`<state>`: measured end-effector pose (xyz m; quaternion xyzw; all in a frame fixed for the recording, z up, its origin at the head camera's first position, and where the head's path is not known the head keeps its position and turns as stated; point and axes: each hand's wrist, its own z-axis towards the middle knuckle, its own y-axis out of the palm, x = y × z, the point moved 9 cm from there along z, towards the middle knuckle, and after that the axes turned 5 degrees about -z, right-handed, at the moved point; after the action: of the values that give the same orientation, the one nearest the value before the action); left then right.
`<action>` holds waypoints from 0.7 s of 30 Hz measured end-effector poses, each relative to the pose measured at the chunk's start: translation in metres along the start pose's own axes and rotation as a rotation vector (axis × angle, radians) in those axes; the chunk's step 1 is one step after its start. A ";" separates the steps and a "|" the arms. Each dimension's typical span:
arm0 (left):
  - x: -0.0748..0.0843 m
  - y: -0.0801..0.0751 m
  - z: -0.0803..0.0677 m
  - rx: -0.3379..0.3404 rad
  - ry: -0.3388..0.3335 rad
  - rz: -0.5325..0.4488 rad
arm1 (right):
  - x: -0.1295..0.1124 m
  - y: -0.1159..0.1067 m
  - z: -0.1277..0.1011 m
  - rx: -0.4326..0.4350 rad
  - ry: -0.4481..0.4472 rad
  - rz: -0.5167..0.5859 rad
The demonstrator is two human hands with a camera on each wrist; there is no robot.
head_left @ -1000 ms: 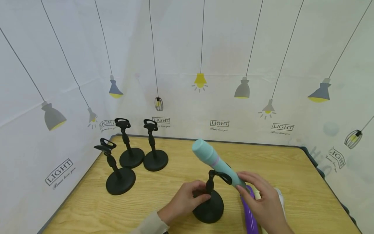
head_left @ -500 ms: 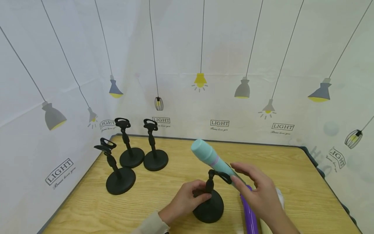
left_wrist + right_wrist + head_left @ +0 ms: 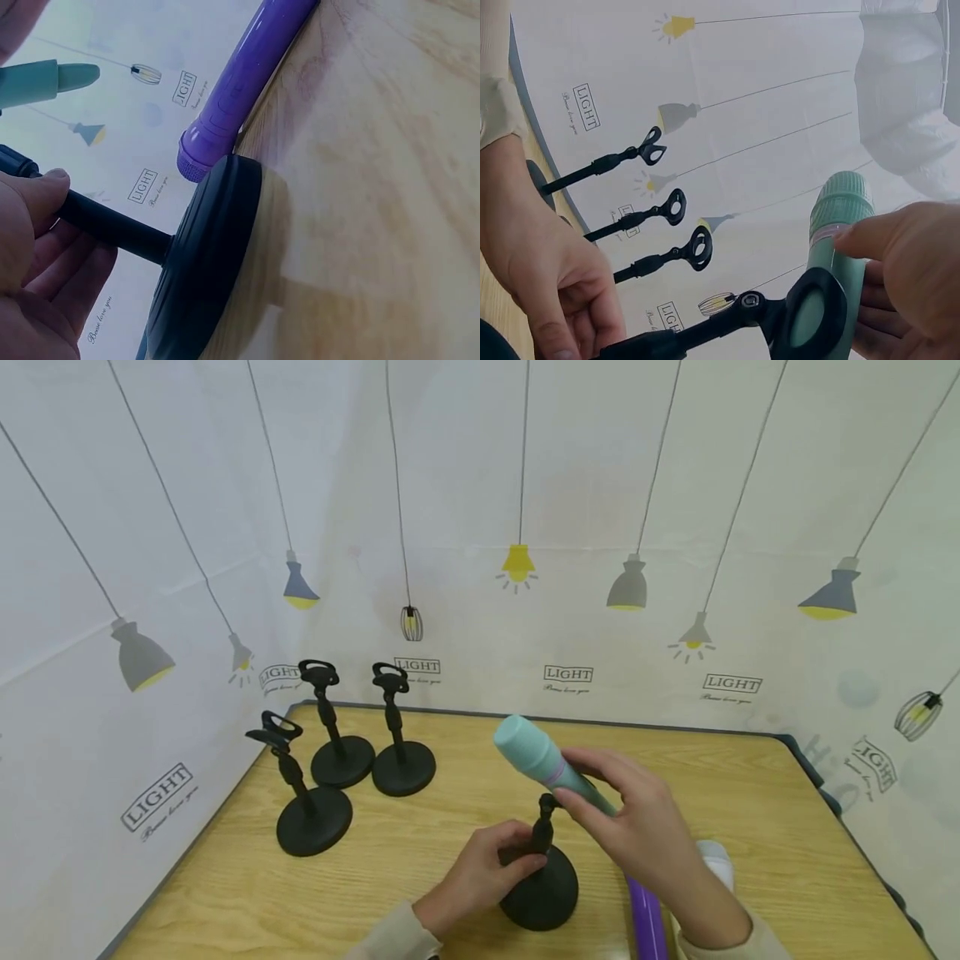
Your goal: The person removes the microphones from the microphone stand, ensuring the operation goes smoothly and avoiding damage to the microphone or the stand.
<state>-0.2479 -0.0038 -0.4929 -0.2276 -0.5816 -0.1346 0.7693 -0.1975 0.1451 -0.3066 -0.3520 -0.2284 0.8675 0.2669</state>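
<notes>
A teal microphone [image 3: 528, 753] sits tilted in the clip of a black stand [image 3: 542, 893] near the front of the wooden table [image 3: 225, 877]. My right hand [image 3: 600, 802] grips the microphone's body just above the clip, thumb on top. The left hand [image 3: 483, 868] holds the stand's stem low down, close to the round base. In the left wrist view the base [image 3: 206, 262] stands on the wood with my fingers [image 3: 37, 247] round the stem. The right wrist view shows the teal microphone [image 3: 836, 240] passing through the clip ring [image 3: 810, 315].
Three empty black stands [image 3: 313, 802], [image 3: 341, 752], [image 3: 402, 756] stand at the back left. A purple microphone [image 3: 647, 918] lies on the table right of the held stand, with a white one [image 3: 716, 860] beside it. A printed cloth backdrop encloses the table.
My right hand has slid up the teal microphone from its lower end to just above the clip. The left hand and the stand have stayed put.
</notes>
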 end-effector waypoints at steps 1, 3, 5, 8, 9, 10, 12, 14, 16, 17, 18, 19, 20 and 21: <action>0.000 0.000 0.000 0.004 0.001 0.003 | -0.002 0.000 0.001 0.000 -0.004 -0.011; 0.000 0.000 0.000 0.012 0.003 0.009 | -0.005 0.001 0.004 0.009 -0.012 -0.028; 0.001 0.000 0.000 0.022 0.006 0.015 | -0.008 0.002 0.005 0.024 -0.020 -0.042; 0.002 0.000 0.000 0.039 0.005 0.029 | -0.012 0.003 0.006 0.055 -0.035 -0.053; 0.002 0.000 0.000 0.045 0.006 0.037 | -0.013 0.003 0.007 0.069 -0.044 -0.056; 0.002 0.000 0.000 0.051 0.006 0.043 | -0.014 0.004 0.007 0.077 -0.051 -0.061; 0.003 0.000 0.001 0.061 0.006 0.056 | -0.015 0.004 0.007 0.091 -0.064 -0.063; 0.003 0.001 0.001 0.069 0.007 0.071 | -0.016 0.004 0.007 0.096 -0.075 -0.065; 0.003 0.002 0.002 0.072 0.006 0.084 | -0.016 0.004 0.007 0.095 -0.079 -0.062; 0.004 0.002 0.002 0.071 0.007 0.091 | -0.016 0.005 0.007 0.093 -0.079 -0.058; 0.004 0.002 0.002 0.071 0.004 0.097 | -0.016 0.005 0.007 0.092 -0.082 -0.055; 0.004 0.003 0.002 0.071 0.000 0.102 | -0.016 0.005 0.008 0.092 -0.084 -0.051; 0.005 0.003 0.003 0.069 -0.003 0.107 | -0.016 0.004 0.008 0.091 -0.087 -0.045; 0.005 0.003 0.003 0.068 -0.006 0.109 | -0.016 0.004 0.008 0.095 -0.093 -0.043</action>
<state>-0.2474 0.0008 -0.4881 -0.2329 -0.5748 -0.0721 0.7811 -0.1948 0.1303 -0.2957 -0.2932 -0.2068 0.8869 0.2910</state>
